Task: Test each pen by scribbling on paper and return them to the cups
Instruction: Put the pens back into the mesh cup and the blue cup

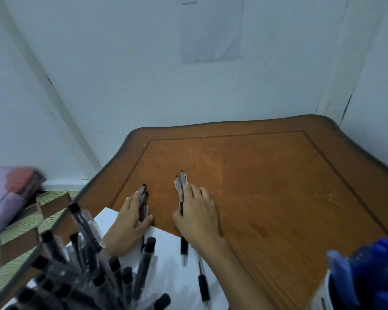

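dozens of black-capped pens [83, 265] crowded the near left, blurred. my left hand [130, 220] clasped a small bundle of pens [143, 198] flat on the table [278, 186] at the paper's [166, 260] edge. my right hand [197, 215] pinched two clear pens [180, 186]. i judged either lot could splay and roll, being slick round barrels with black grips. loose pens [203, 280] lay on the paper, and blue pens [372, 265] bunched far right.

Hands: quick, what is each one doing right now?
Left hand: holds a bunch of pens.
Right hand: holds two pens.
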Motion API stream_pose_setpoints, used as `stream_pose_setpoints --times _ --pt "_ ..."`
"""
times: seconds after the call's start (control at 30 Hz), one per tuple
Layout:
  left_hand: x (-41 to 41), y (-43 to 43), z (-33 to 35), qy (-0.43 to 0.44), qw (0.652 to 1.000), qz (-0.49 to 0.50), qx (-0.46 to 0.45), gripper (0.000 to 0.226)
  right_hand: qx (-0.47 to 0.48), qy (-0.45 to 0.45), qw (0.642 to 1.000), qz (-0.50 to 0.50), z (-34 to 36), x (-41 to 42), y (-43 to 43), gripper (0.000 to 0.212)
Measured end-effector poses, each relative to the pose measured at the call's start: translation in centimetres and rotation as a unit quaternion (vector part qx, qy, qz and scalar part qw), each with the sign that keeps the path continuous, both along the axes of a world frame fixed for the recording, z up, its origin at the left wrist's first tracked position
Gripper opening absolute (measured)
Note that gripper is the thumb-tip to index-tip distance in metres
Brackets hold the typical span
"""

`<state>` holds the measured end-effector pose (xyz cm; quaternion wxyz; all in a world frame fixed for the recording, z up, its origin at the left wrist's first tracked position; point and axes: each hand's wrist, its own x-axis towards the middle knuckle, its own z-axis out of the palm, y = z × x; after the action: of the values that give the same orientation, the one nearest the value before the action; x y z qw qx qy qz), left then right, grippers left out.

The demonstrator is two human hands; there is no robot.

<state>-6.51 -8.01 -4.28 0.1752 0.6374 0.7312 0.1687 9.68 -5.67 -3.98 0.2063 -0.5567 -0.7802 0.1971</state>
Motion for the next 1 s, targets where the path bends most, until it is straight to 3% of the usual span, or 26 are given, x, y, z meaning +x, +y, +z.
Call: stream_pose_setpoints --times 0.13,0.33,0.5,0.6,0.73,0.87,1.0 --pt "0.2 0.1 0.4 -0.003 1.0 -0.002 0.022 0.07 -0.007 -0.044 0.999 0.015 0.3 0.3 -0.4 0.064" --pt "0.4 0.2 0.9 0.037 0.999 0.006 0.017 0.067 0.022 -0.088 0.993 -0.078 0.3 0.2 -0.9 0.073" --pt "0.7 0.4 0.5 0.062 0.996 0.031 0.049 0.053 0.016 -0.067 0.995 -0.077 0.6 0.8 -0.1 0.05" --pt "0.8 0.1 0.9 0.059 0.996 0.02 0.062 0.056 0.004 -0.085 0.995 -0.055 0.4 1.3 -0.1 0.064" --pt "0.7 -0.2 0.8 0.119 0.989 0.041 0.073 0.085 0.015 -0.105 0.992 -0.069 0.5 0.9 -0.6 0.091" --pt "1.3 -0.3 2.1 0.166 0.985 0.052 0.019 0.057 -0.006 -0.077 0.994 -0.074 1.5 -0.3 0.1 0.065" --pt "1.7 0.0 2.4 0.199 0.979 0.043 -0.017 0.049 -0.024 -0.097 0.992 -0.071 1.7 -1.7 0.1 0.053"
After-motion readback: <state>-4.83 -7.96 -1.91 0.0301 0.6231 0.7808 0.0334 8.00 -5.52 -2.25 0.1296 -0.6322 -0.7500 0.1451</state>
